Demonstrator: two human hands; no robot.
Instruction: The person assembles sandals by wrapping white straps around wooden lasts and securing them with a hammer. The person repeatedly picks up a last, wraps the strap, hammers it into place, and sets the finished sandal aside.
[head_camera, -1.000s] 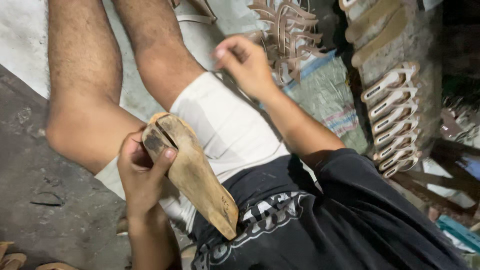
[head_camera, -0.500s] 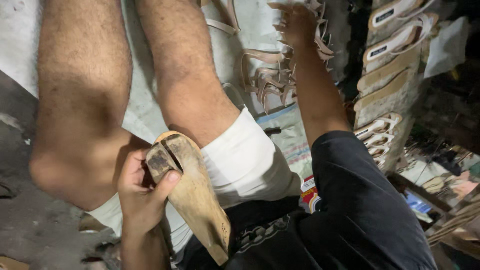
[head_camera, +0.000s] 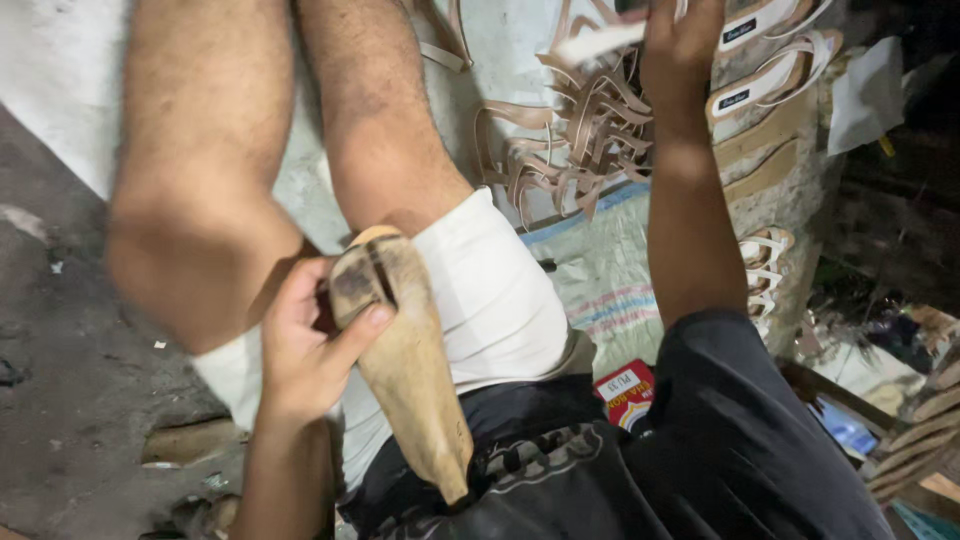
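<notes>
My left hand (head_camera: 310, 350) grips a worn tan shoe form (head_camera: 405, 380) near its dark heel end, thumb across the top. The form rests against my white shorts (head_camera: 495, 290) and points down toward my black shirt. My right hand (head_camera: 682, 45) is stretched up to the top edge of the view, above a heap of tan sandal straps (head_camera: 570, 150). Its fingers are closed on a white strip (head_camera: 600, 42) that juts out to the left, blurred. My bare knees fill the upper left.
White sandals (head_camera: 775, 55) stand in rows on tan soles at the upper right. A woven sack (head_camera: 600, 285) lies under the straps. A small red box (head_camera: 625, 385) sits by my right arm. Rough grey floor (head_camera: 60, 380) lies to the left, clutter at far right.
My right hand has risen from my thigh up to the strap heap and now has a white strip in it. My left hand has kept hold of the shoe form.
</notes>
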